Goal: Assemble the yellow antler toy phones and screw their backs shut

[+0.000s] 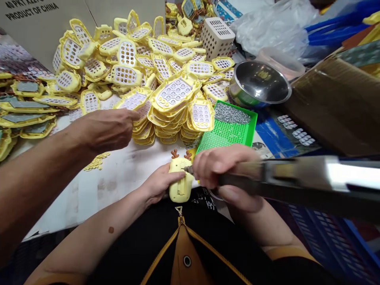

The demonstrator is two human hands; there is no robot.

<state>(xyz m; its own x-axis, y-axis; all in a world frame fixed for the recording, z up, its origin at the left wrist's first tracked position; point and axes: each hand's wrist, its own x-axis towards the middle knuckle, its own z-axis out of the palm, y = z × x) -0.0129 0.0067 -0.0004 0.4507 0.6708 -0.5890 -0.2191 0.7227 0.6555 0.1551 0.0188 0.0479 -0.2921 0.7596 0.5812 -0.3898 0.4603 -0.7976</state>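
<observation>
Low in front of my body, my left hand point(159, 183) grips a pale yellow toy phone point(181, 180) with brown antlers, its back facing me and an open battery slot showing. My right hand point(227, 170) is wrapped round a long dark power screwdriver point(285, 178), blurred toward the right edge. The driver's bit meets the upper part of the toy's back, close to my left thumb. Just beyond stand stacks of yellow front shells point(174, 95) with white keypads. Another person's hand point(109, 128) reaches in from the left and touches a stack.
A green tray point(228, 136) of small screws lies right of the stacks, with a metal bowl point(261, 85) and beige basket point(218, 37) behind it. A cardboard box point(335, 99) stands at right. Small yellow pieces point(97, 161) lie on the white tabletop point(97, 194).
</observation>
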